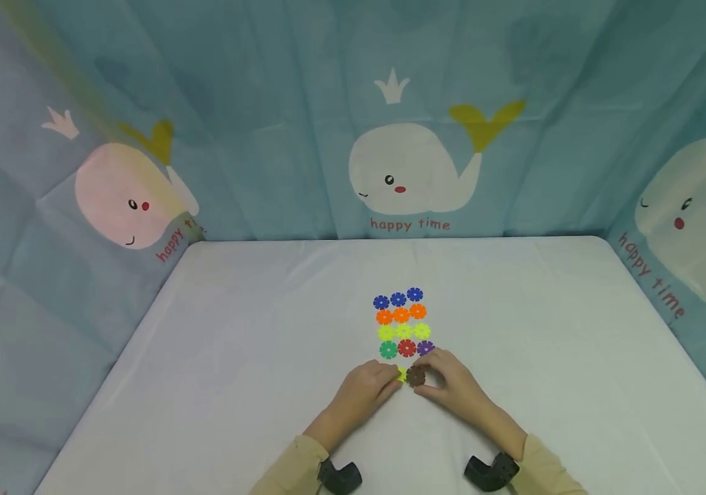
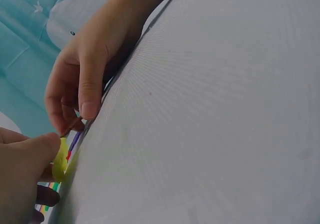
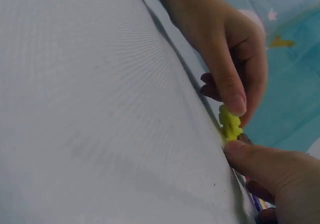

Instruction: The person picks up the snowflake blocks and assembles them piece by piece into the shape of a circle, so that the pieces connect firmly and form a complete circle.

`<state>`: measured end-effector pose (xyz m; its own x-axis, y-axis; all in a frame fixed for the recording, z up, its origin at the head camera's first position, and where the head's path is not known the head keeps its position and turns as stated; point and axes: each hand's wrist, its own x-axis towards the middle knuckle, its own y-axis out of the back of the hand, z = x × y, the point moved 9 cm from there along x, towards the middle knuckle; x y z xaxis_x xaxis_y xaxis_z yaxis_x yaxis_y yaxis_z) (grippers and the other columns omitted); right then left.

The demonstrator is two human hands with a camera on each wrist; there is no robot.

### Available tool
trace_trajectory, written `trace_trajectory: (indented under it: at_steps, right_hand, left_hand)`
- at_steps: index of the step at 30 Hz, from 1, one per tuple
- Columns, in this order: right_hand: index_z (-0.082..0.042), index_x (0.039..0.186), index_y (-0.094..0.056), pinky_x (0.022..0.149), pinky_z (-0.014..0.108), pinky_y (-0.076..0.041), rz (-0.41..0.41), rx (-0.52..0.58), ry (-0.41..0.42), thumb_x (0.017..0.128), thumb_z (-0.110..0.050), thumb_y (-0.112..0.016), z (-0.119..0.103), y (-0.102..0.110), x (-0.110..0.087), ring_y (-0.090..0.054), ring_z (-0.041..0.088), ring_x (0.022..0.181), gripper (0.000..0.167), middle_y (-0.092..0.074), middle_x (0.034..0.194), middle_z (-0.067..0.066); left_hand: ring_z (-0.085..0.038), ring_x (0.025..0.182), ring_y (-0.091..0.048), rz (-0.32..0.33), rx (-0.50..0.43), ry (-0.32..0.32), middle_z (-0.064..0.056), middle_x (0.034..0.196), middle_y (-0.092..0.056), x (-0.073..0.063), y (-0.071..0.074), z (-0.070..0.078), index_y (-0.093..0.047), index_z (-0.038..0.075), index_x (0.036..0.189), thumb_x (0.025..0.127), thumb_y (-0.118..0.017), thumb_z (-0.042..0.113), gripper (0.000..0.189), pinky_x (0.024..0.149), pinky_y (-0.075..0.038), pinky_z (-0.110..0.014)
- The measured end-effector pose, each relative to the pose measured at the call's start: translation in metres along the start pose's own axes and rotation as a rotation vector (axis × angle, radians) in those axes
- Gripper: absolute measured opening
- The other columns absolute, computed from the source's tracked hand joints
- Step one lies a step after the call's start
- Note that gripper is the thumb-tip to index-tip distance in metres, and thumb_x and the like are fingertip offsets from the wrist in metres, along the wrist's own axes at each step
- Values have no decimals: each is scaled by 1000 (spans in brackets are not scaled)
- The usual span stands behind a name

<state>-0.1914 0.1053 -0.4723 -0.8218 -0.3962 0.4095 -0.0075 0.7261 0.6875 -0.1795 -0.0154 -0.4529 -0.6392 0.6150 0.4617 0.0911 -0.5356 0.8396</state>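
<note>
Near the front middle of the white table, my left hand pinches a yellow snowflake disc between thumb and fingers. Facing it, my right hand grips a brown snowflake disc by its right edge. The two discs meet edge to edge in the head view. The right wrist view shows the yellow disc tilted up on its side, with the brown one mostly hidden behind the right thumb. Just beyond the hands lie a green disc, a red disc and a purple disc.
Farther back, flat rows of snowflake discs continue: yellow, orange and blue. White cloth covers the table. A blue curtain with whale prints surrounds its back and sides.
</note>
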Motion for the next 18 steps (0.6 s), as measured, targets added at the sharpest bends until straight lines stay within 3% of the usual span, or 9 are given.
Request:
trace_trajectory:
  at_steps: [4, 9, 13, 18]
  right_hand:
    - [-11, 102, -58, 59, 23, -42, 34, 68, -25, 66, -12, -78, 3, 2, -1, -47, 5, 70, 41, -54, 83, -9]
    - [-12, 99, -57, 47, 19, -37, 41, 192, -74, 70, -14, -76, 5, -7, -4, -39, 1, 54, 34, -44, 64, -13]
    - [-7, 97, -56, 45, 21, -41, 63, 351, -111, 75, -11, -71, 5, -11, -1, -47, 4, 52, 27, -53, 65, -6]
    - [9, 101, -49, 40, 29, -44, 74, 623, -165, 79, 8, -62, 1, -4, 9, -53, 20, 46, 25, -56, 68, 16]
  left_hand:
    - [-11, 79, -60, 8, 35, 46, -2, 89, -65, -1, 0, -4, -65, 6, 100, 85, -62, 15, 17, 71, -46, -22]
    - [-14, 75, -60, 24, 48, 96, -4, 83, -64, -8, 0, -9, -64, 3, 97, 82, -62, 6, 16, 68, -47, -23]
    - [-13, 76, -60, 80, -47, 140, -4, 83, -64, -9, 3, -15, -65, 4, 92, 80, -64, 4, 12, 68, -47, -22]
    - [-5, 64, -51, 161, -247, 252, -1, 76, -61, -7, 2, -30, -64, 2, 90, 83, -62, 4, 7, 57, -42, -15]
